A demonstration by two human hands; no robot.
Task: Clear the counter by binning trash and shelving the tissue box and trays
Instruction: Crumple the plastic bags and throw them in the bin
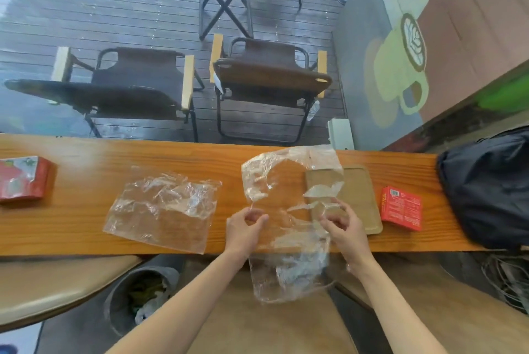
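Note:
A clear plastic bag point(289, 182) lies crumpled across the middle of the wooden counter point(86, 153) and hangs over its near edge. My left hand point(246, 227) pinches its left side and my right hand point(343, 225) grips its right side. The bag partly covers a brown tray point(357, 196). A second clear plastic bag point(163, 207) lies flat to the left, untouched. A red tissue box point(24, 179) sits at the far left of the counter. A small red carton point(402, 207) rests right of the tray.
A grey bin point(140, 296) with trash in it stands below the counter's near edge, left of my arms. A black backpack point(486, 190) fills the counter's right end. Beyond the counter stand two folding chairs point(257, 82) and a table.

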